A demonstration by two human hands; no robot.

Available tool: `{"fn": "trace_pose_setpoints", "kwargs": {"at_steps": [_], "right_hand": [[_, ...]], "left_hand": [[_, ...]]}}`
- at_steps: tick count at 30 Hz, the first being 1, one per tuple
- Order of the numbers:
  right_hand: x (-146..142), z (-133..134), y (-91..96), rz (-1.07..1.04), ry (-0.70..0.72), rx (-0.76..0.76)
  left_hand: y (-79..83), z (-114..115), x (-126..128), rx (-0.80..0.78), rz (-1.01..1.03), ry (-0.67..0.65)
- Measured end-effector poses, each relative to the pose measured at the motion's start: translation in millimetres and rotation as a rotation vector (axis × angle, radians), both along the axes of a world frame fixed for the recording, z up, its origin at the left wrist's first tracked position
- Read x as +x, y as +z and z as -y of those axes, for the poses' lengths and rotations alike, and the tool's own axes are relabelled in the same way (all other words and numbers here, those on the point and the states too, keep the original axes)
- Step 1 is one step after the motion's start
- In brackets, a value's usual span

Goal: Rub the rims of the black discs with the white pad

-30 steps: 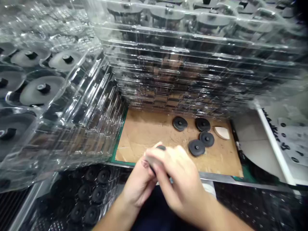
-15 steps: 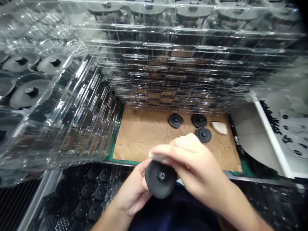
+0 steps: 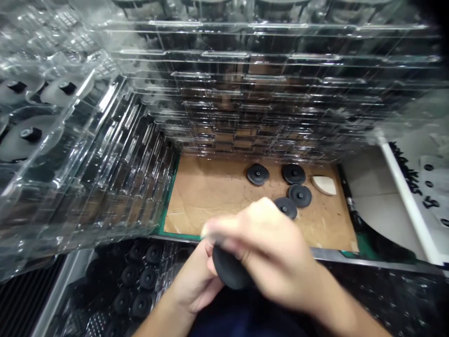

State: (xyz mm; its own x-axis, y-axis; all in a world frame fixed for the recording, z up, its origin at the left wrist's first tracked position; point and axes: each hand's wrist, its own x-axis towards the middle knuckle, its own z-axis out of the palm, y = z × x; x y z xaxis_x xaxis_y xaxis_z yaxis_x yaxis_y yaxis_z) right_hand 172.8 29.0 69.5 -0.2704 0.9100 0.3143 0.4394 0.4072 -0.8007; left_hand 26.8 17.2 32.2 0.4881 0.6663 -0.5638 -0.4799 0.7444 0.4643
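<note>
My left hand (image 3: 196, 283) grips a black round disc (image 3: 229, 269) by its left edge, close to my body. Over the disc's upper part my right hand (image 3: 268, 248) is curled and smeared by motion, hiding the disc's centre. Something thin and greyish shows under the right fingertips; I cannot make out what it is. Beyond the hands, on a brown cardboard sheet (image 3: 199, 196), lie several similar discs, one disc (image 3: 257, 174) apart and another disc (image 3: 300, 195) in a group further right. The disc (image 3: 286, 208) nearest my right hand is partly covered by it.
Tall stacks of clear plastic trays (image 3: 224, 107) wall in the back, and more trays (image 3: 115, 154) rise on the left. A pale wedge-shaped piece (image 3: 324, 184) lies at the cardboard's right. Below left is a tray of black discs (image 3: 140, 281). A white-edged bin (image 3: 403, 196) stands right.
My right hand has shifted slightly left and turned over the disc, covering its central hub. Another disc on the cardboard now shows beside that hand. The view has moved a little.
</note>
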Motion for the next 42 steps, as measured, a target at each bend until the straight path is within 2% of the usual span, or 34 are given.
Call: {"fn": "trace_pose_setpoints", "kwargs": {"at_steps": [2, 4, 7, 10, 12, 15, 19, 24, 29, 31, 33, 36, 37, 39, 42], "right_hand": [[11, -5, -20.1, -0.068, -0.212, -0.243], [19, -5, -47.4, -0.067, -0.326, -0.398], [16, 9, -90.0, 0.024, -0.304, -0.447], [3, 33, -119.2, 0.125, -0.399, -0.416], [-4, 48, -128.6, 0.183, -0.456, -0.380], [-9, 58, -134.4, 0.253, -0.452, -0.334], [-6, 44, -138.1, 0.303, -0.424, -0.292], [-4, 22, -131.1, 0.228, -0.370, -0.254], [-9, 35, -120.2, 0.111, -0.255, -0.223], [-6, 36, -110.0, 0.077, -0.260, -0.238], [-3, 31, -90.1, 0.048, -0.319, -0.259], [-4, 20, -47.1, -0.012, -0.385, -0.218], [-6, 18, -33.0, -0.056, -0.363, -0.145], [-12, 16, -10.7, -0.113, -0.227, -0.041], [-17, 16, 4.0, -0.096, -0.027, -0.136]], "left_hand": [[-1.2, -2, -4, -0.009, 0.114, -0.026], [-3.7, -4, -9, -0.019, 0.207, -0.016], [-9.2, -5, -14, -0.033, 0.252, 0.020], [-14.1, -6, -18, -0.087, 0.255, 0.059], [-16.3, -6, -19, -0.120, 0.239, 0.090], [-18.9, -6, -19, -0.144, 0.218, 0.140], [-20.8, -6, -17, -0.172, 0.167, 0.211], [-19.1, -4, -15, -0.190, 0.102, 0.261], [-17.2, -1, -16, -0.179, 0.093, 0.279], [-16.6, -1, -16, -0.168, 0.075, 0.268], [-15.6, -2, -13, -0.144, 0.059, 0.248], [-13.1, -1, -9, -0.057, 0.020, 0.253], [-12.2, 0, -8, -0.027, 0.005, 0.253], [-10.7, 1, -7, 0.009, -0.022, 0.227], [-9.0, 2, -6, 0.026, -0.080, 0.196]]}}
